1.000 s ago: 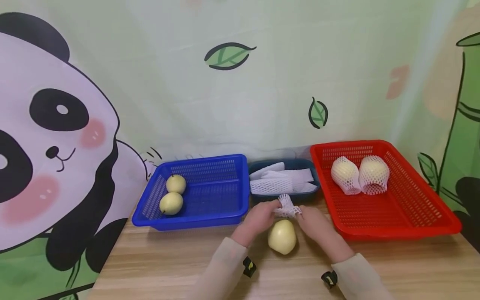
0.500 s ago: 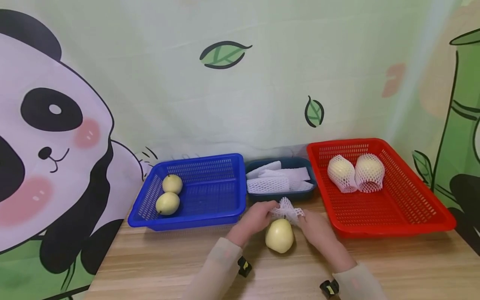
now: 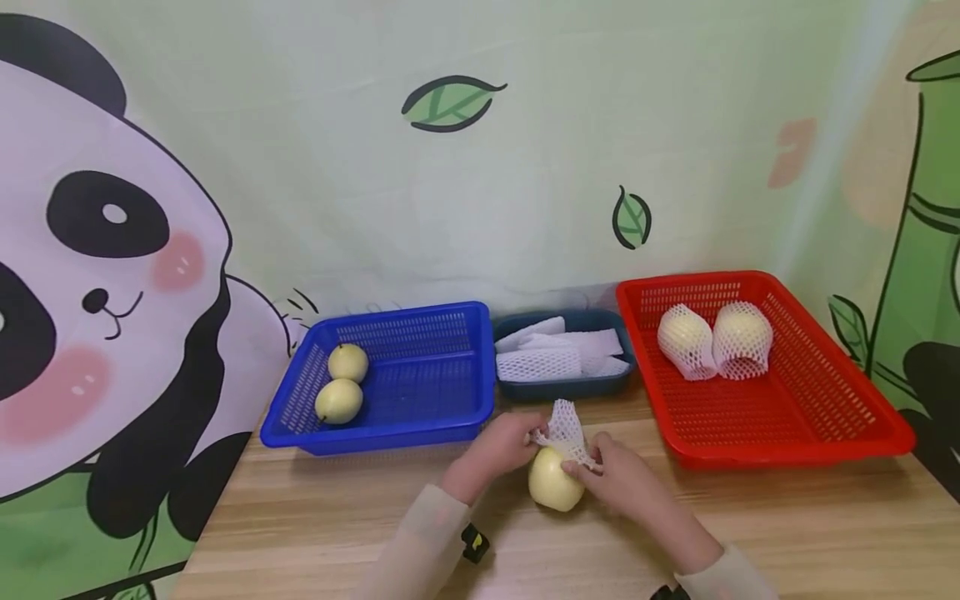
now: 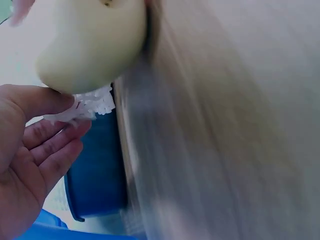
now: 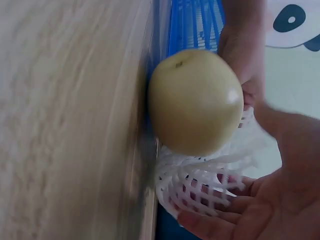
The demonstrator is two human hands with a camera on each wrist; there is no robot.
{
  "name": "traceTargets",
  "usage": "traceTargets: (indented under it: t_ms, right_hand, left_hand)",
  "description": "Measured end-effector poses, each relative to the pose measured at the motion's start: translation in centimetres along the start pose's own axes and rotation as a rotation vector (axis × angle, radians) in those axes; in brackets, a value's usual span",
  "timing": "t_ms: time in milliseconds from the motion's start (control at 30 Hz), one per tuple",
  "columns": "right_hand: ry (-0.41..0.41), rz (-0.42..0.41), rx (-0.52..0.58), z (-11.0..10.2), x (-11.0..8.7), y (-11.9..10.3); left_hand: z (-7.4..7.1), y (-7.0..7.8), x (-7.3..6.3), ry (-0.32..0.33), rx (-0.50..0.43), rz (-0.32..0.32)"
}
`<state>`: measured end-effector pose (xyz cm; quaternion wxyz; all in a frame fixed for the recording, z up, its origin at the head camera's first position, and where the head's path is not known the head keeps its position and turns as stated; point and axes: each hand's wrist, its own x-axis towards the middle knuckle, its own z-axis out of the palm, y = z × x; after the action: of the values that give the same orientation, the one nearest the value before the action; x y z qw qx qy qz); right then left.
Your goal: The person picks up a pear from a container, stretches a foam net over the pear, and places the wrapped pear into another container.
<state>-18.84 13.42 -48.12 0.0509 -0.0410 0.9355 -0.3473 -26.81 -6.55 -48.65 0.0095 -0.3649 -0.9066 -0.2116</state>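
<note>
A pale yellow pear point(image 3: 553, 483) sits on the wooden table between the two hands. A white foam fruit net point(image 3: 564, 427) covers its far end, with the near end bare. My left hand point(image 3: 510, 442) pinches the net's left edge between thumb and fingers, close beside the pear. On the other side, my right hand point(image 3: 622, 475) holds the net's right edge, its thumb reaching over the pear. In the right wrist view the net point(image 5: 192, 185) is stretched across the fingertips point(image 5: 200, 225) below the pear point(image 5: 195, 102).
A blue basket point(image 3: 420, 433) at left holds two bare pears point(image 3: 339, 402). Behind the hands, a dark teal bin point(image 3: 562, 388) contains several folded foam nets point(image 3: 538, 364). At right stands a red basket point(image 3: 795, 454) with two netted pears point(image 3: 741, 337). The table point(image 3: 337, 533) runs along the front.
The net has come down from beyond the pear onto its far end. Both hands have moved nearer to me, and the right thumb now lies over the pear.
</note>
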Motion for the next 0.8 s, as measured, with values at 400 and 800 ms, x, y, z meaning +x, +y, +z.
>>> traceTargets:
  t_ms: [400,800]
  right_hand:
    - [0.003,-0.091,0.042,1.7,-0.6,-0.1]
    - [0.031,-0.073,0.059,1.5,1.1,0.5]
  left_hand:
    - [0.4,-0.5,-1.4,-0.004,-0.051,-0.033]
    - [0.2,-0.6,-2.0,-0.108,-0.244,-0.178]
